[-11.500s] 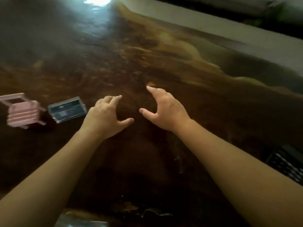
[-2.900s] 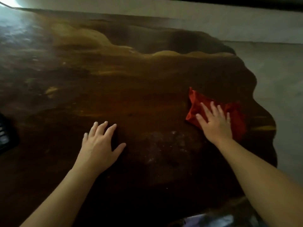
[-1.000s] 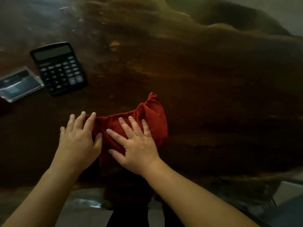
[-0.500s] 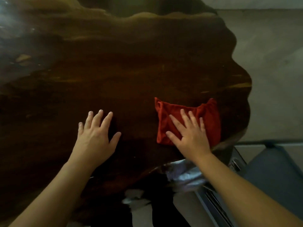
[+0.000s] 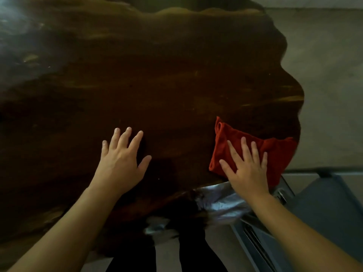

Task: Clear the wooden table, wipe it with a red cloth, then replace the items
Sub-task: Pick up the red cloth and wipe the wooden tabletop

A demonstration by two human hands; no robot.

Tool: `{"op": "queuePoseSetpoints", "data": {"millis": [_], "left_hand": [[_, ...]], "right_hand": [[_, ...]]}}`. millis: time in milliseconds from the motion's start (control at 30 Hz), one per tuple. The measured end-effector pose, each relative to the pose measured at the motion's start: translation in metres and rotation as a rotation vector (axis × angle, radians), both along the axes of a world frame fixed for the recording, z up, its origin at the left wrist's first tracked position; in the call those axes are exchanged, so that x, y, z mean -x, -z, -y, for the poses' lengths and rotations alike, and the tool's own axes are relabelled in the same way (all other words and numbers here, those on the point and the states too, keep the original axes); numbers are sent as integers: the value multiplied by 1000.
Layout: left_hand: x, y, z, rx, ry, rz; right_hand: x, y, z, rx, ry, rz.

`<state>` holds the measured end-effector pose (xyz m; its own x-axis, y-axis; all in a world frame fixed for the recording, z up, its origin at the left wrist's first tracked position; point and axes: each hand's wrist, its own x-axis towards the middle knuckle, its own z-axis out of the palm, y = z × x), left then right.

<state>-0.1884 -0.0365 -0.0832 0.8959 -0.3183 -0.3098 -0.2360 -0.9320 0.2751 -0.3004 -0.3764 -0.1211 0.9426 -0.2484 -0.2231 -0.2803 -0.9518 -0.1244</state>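
Right hand [image 5: 247, 169] is pressing the red cloth [image 5: 275, 152] flat-palmed, fingers spread, at the worktop [image 5: 157, 85] right corner, left hand [image 5: 120, 163] bracing open and empty; I'd be keeping pressure even, overlapping strokes along the wavy edge.

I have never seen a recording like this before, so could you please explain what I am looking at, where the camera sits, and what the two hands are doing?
There is no machine here: a person wears a wide-angle camera on the head, so you look forward and down along their bare arms. The dark slab with wavy edges is the wooden table. The left hand lies flat on the bare wood with fingers spread, holding nothing. The right hand presses flat on a crumpled red cloth near the table's right end, close to its edge; it pins the cloth rather than gripping it. Nothing else lies on the part of the table in view. Below the edge you see grey floor and the person's dark legs.
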Motion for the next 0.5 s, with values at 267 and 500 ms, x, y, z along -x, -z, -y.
{"op": "queuePoseSetpoints", "data": {"millis": [267,500], "left_hand": [[34,-6,-105,-5,-271,-36],[66,-7,-187,-5,-498,-15]], "right_hand": [[-8,-7,-125,-12,-251,-61],[-20,-10,-258,-58,-539,-70]]}}
